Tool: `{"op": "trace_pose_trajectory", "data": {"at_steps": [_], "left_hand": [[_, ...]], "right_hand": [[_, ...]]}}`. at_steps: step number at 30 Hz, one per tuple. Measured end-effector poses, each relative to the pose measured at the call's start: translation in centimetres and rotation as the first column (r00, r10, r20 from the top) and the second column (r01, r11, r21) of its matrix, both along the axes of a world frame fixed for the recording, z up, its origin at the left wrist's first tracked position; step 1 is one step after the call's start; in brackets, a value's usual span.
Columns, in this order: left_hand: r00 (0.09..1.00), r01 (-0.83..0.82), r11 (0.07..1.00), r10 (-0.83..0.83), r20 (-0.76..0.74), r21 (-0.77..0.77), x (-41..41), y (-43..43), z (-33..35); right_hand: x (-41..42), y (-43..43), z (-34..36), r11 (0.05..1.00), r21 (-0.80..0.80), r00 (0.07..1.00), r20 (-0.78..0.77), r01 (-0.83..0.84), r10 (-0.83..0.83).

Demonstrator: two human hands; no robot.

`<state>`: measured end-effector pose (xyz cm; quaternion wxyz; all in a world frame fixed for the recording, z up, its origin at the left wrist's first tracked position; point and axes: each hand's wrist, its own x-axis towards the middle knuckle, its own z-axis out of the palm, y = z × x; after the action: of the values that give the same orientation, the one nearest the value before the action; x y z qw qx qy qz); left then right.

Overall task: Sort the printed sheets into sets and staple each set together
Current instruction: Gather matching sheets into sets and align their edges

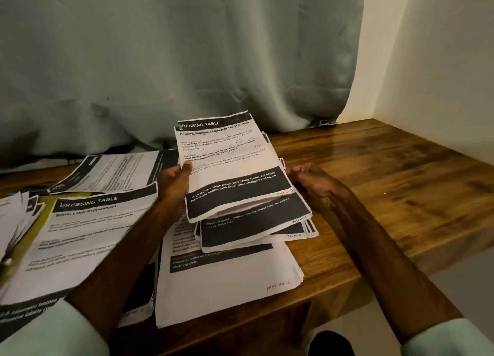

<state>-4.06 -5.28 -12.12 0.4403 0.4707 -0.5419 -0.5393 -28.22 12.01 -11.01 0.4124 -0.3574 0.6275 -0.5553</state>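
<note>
I am gripping the top sheet (pixel 230 163) with my left hand (pixel 173 181), thumb pressing on its left edge and fingers going under it, while my right hand (pixel 310 180) is curling round the right edge of the bundle (pixel 254 230) just beneath; its fingertips are hidden under the paper. The bundle is resting on a bigger pile (pixel 227 288) near the front edge of the wooden table (pixel 387 173), straight ahead of me. I am judging the sorting to be partly done. Separate heaps are lying to my left: the label sheet (pixel 88 230), a farther sheet (pixel 115 171) behind it and a fanned stack (pixel 13 216) at the frame's edge. The bundle's pages are sitting staggered and carrying handwritten page numbers, so they are not squared up yet. I am seeing no stapler and no staple in any corner, so the stapling looks to be wholly ahead of me. The top sheet's long axis is running away from me toward the curtain (pixel 187 61), its far end leaning slightly left. Its dark header is pointing away and its black footer band is lying nearest me, so the print is reading upright, with the left side lifting a little off the bundle.
</note>
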Motion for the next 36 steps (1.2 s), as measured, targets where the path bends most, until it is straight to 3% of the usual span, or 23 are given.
{"op": "trace_pose_trajectory", "data": {"at_steps": [13,17,19,21,25,29,33,36], "left_hand": [[0.993,0.078,0.994,-0.07,0.098,-0.083,-0.7,1.7,-0.4],[0.972,0.11,0.98,-0.071,0.223,-0.167,-0.8,1.6,-0.7],[0.928,0.156,0.949,-0.046,0.371,-0.275,-0.8,1.6,-1.0],[0.851,0.241,0.891,-0.004,0.525,-0.385,-0.7,1.7,-1.4],[0.787,0.279,0.786,0.142,0.6,-0.551,-0.4,2.0,-1.8],[0.71,0.359,0.821,0.069,0.701,-0.444,-0.6,3.6,-1.4],[0.776,0.344,0.843,-0.006,0.631,-0.414,-1.0,5.0,-0.8],[0.885,0.289,0.892,-0.11,0.452,-0.348,-1.0,4.5,-0.2]], "right_hand": [[-0.6,0.3,-1.1,1.0,0.008,0.976,-0.219,0.011,-0.009],[-0.5,0.2,-1.1,0.994,0.004,0.958,-0.267,0.111,-0.105],[-0.8,-0.1,-1.4,0.983,0.002,0.896,-0.41,0.186,-0.169],[-1.3,-0.6,-1.7,0.965,0.026,0.762,-0.619,0.26,-0.189],[-1.9,-1.5,-2.5,0.955,0.048,0.666,-0.727,0.293,-0.168],[-1.7,-2.1,-2.9,0.95,0.066,0.592,-0.795,0.306,-0.136],[-1.7,-2.8,-3.6,0.947,0.085,0.534,-0.84,0.31,-0.1],[-1.5,-3.0,-3.9,0.944,0.077,0.529,-0.841,0.32,-0.111]]}}
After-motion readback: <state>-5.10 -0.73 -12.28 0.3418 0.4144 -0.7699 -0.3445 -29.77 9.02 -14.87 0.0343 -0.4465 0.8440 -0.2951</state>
